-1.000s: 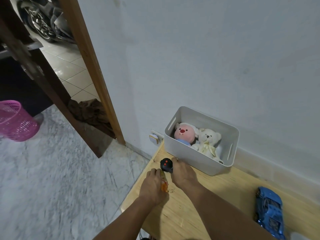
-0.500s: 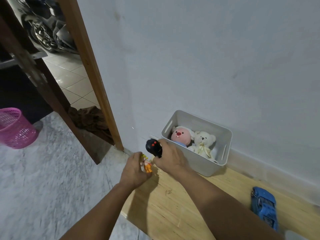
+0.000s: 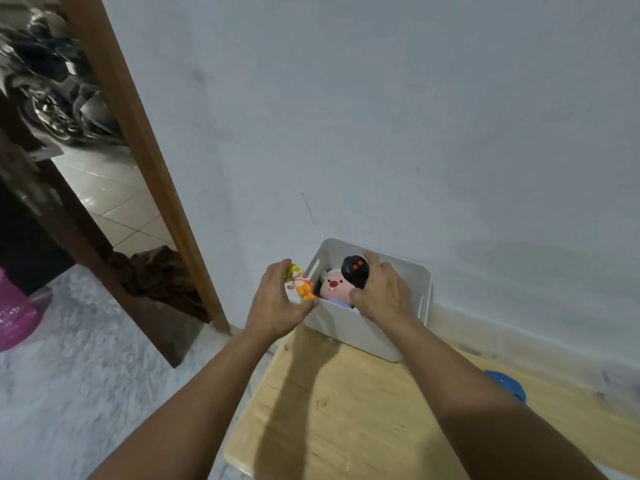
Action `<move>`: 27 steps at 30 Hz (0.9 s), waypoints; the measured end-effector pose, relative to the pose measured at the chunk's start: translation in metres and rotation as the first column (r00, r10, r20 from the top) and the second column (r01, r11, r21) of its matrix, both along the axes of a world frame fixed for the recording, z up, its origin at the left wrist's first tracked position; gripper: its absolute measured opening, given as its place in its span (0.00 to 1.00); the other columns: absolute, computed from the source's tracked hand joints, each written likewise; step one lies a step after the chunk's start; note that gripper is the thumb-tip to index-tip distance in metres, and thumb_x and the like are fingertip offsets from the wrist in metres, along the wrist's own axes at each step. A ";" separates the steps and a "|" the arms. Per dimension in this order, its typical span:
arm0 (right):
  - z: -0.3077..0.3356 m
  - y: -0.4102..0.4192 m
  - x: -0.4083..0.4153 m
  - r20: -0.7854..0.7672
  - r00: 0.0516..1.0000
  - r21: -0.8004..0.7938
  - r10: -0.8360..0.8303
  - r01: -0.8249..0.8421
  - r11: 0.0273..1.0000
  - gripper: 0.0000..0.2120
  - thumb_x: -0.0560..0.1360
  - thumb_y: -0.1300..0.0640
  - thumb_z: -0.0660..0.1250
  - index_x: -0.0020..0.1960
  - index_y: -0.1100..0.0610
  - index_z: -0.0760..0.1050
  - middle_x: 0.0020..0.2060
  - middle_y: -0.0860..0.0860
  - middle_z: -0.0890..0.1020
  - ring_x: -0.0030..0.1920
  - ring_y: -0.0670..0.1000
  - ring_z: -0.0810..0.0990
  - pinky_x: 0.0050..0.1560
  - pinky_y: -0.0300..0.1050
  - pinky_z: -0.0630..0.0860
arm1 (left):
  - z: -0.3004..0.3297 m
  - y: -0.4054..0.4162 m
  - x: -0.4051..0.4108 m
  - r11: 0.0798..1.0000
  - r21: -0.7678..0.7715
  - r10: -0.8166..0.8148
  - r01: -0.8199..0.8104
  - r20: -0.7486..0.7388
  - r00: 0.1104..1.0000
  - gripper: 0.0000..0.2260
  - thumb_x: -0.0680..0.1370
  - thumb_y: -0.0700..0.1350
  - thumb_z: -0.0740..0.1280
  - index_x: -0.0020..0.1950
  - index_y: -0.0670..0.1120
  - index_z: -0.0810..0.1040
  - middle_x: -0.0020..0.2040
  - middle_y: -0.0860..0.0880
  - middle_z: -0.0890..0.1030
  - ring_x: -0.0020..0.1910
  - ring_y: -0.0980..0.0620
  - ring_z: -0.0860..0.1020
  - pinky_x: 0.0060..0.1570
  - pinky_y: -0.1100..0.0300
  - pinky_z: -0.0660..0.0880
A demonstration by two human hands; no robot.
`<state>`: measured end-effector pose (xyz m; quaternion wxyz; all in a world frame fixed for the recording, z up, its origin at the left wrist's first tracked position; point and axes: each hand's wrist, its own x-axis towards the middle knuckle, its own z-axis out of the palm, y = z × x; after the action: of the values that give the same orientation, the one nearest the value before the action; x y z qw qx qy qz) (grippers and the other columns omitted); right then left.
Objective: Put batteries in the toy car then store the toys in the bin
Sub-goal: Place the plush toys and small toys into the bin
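A white bin (image 3: 349, 332) stands on the wooden table (image 3: 346, 417) against the wall, with a pink plush toy (image 3: 334, 289) inside. My right hand (image 3: 382, 294) holds a black remote with red buttons (image 3: 355, 271) above the bin's opening. My left hand (image 3: 277, 303) grips a small yellow and orange figurine (image 3: 299, 282) just outside the bin's left rim. The blue toy car (image 3: 507, 386) lies on the table to the right, mostly hidden by my right forearm.
A wooden door frame (image 3: 145, 168) and an open dark door (image 3: 76, 237) stand to the left, with a brown cloth (image 3: 156, 275) at the threshold. A pink basket (image 3: 14, 310) sits on the marble floor. A motorcycle (image 3: 52, 98) is parked outside.
Both hands lifted from the table and moved toward the bin. The remote now hovers over the bin's opening and the figurine is beside its left rim. The camera tilted up.
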<state>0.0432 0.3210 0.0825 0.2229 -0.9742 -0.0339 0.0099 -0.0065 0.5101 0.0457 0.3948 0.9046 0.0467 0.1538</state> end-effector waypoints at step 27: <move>-0.026 -0.063 0.034 -0.367 0.917 -0.140 0.153 -0.218 0.966 0.27 0.73 0.56 0.67 0.71 0.54 0.68 0.66 0.56 0.75 0.66 0.59 0.73 0.63 0.49 0.73 | 0.009 -0.074 0.116 0.909 0.143 -0.296 0.392 -0.441 0.847 0.38 0.64 0.49 0.73 0.73 0.46 0.66 0.67 0.47 0.73 0.64 0.46 0.74 0.62 0.57 0.72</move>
<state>0.0774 0.2575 0.0562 0.1356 -0.9648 -0.0849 0.2088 0.1091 0.4361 0.0550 0.2909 0.9491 -0.0535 -0.1084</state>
